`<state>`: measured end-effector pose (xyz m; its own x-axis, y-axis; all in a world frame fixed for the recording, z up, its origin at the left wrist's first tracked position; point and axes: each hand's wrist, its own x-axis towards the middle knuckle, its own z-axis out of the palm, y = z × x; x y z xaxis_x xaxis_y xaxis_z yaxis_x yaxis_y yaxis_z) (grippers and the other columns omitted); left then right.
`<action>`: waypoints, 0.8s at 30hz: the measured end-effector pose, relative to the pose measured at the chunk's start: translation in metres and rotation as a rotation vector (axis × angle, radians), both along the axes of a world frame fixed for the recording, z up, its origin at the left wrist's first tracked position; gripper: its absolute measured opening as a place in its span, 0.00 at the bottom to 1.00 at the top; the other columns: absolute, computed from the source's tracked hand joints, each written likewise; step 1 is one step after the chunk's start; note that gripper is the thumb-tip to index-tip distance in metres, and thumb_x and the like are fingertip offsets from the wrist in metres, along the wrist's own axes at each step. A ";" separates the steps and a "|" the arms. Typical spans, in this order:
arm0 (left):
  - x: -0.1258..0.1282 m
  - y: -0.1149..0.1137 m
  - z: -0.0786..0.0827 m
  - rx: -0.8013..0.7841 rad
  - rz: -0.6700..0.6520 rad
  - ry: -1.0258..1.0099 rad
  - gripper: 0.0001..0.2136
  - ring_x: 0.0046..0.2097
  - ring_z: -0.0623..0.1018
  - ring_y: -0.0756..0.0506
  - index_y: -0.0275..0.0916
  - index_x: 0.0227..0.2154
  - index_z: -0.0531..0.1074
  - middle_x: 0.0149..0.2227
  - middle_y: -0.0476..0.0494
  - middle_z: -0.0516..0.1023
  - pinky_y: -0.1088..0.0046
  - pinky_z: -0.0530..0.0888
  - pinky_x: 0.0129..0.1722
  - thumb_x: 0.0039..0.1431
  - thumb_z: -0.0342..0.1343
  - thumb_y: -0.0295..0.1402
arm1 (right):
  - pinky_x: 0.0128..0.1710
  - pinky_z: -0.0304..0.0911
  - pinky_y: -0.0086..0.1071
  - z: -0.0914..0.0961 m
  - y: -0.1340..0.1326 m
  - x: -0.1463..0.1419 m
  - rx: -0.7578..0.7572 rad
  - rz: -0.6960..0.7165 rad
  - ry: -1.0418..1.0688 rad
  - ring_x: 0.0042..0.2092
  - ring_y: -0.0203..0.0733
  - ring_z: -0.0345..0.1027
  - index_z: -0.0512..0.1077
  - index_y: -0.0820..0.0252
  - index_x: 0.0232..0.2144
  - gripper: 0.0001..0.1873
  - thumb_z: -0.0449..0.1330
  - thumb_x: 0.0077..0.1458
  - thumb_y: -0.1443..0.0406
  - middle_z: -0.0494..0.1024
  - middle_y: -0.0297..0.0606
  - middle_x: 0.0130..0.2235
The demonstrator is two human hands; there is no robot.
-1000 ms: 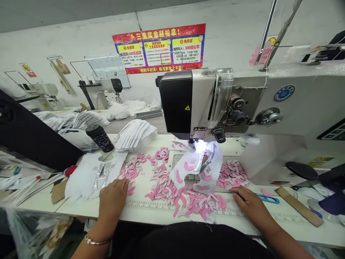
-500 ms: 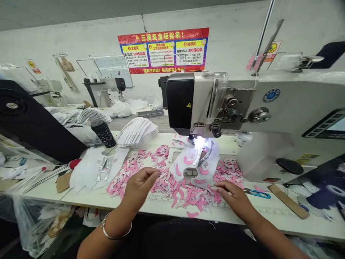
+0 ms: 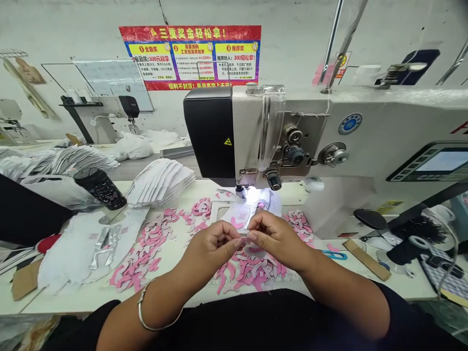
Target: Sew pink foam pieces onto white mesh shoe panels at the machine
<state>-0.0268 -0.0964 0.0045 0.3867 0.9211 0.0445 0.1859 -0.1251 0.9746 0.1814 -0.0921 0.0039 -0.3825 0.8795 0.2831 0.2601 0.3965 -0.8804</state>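
In the middle of the head view my left hand [image 3: 215, 246] and my right hand [image 3: 276, 239] meet, thumbs and fingertips closed. Between them shows a bit of a small pink piece [image 3: 245, 239], mostly covered by the fingers. Just behind, a white mesh shoe upper [image 3: 233, 213] with pink patches lies under the lit needle area of the sewing machine [image 3: 248, 126]; my hands hide its near part. Many loose curved pink and white pieces [image 3: 149, 234] are scattered over the white table around and below my hands.
White sheets with silver parts [image 3: 106, 243] lie at left, beside a black tumbler [image 3: 100, 187] and a fanned stack of white pieces [image 3: 161, 183]. At right are blue-handled snips [image 3: 334, 255], a brown cardboard strip [image 3: 366, 260] and a dark thread spool [image 3: 407, 250].
My hands, apart before on either side of the shoe upper, have come together in front of it. The view has shifted to the right.
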 end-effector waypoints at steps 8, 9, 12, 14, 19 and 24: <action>0.007 0.029 0.005 -0.110 -0.006 -0.099 0.10 0.35 0.77 0.49 0.42 0.36 0.71 0.32 0.49 0.80 0.73 0.72 0.36 0.57 0.62 0.40 | 0.33 0.59 0.28 0.004 0.026 0.001 0.257 -0.079 -0.160 0.33 0.33 0.65 0.71 0.57 0.31 0.10 0.57 0.63 0.60 0.73 0.30 0.31; 0.008 0.032 0.008 -0.101 -0.011 -0.041 0.10 0.33 0.76 0.49 0.41 0.36 0.72 0.31 0.49 0.80 0.74 0.71 0.33 0.57 0.62 0.41 | 0.32 0.59 0.28 0.005 0.029 0.002 0.293 -0.088 -0.173 0.32 0.33 0.66 0.71 0.57 0.30 0.09 0.58 0.63 0.60 0.73 0.30 0.30; 0.007 0.044 0.017 -0.015 -0.005 0.108 0.11 0.28 0.72 0.51 0.40 0.32 0.73 0.28 0.50 0.76 0.75 0.67 0.27 0.56 0.63 0.42 | 0.32 0.60 0.30 0.004 0.037 0.006 0.476 -0.149 -0.206 0.31 0.34 0.66 0.71 0.58 0.30 0.10 0.57 0.64 0.62 0.73 0.31 0.28; 0.005 0.055 0.022 0.051 0.045 0.123 0.11 0.29 0.71 0.51 0.40 0.31 0.74 0.27 0.50 0.75 0.75 0.68 0.28 0.55 0.64 0.42 | 0.37 0.63 0.34 -0.003 0.042 0.012 0.660 -0.250 -0.256 0.34 0.39 0.68 0.71 0.59 0.33 0.07 0.56 0.63 0.65 0.75 0.34 0.30; 0.004 0.076 0.019 0.041 0.144 0.018 0.11 0.30 0.72 0.50 0.39 0.29 0.74 0.28 0.50 0.74 0.75 0.68 0.29 0.51 0.66 0.41 | 0.46 0.66 0.44 -0.030 0.050 0.023 0.906 -0.391 -0.467 0.45 0.48 0.70 0.71 0.61 0.44 0.11 0.58 0.58 0.70 0.77 0.44 0.41; 0.013 0.083 0.014 0.040 0.136 0.100 0.09 0.30 0.74 0.48 0.40 0.31 0.75 0.30 0.48 0.77 0.72 0.70 0.30 0.52 0.65 0.40 | 0.49 0.67 0.46 -0.044 0.056 0.022 0.901 -0.371 -0.450 0.48 0.47 0.69 0.69 0.55 0.47 0.16 0.59 0.56 0.72 0.74 0.43 0.46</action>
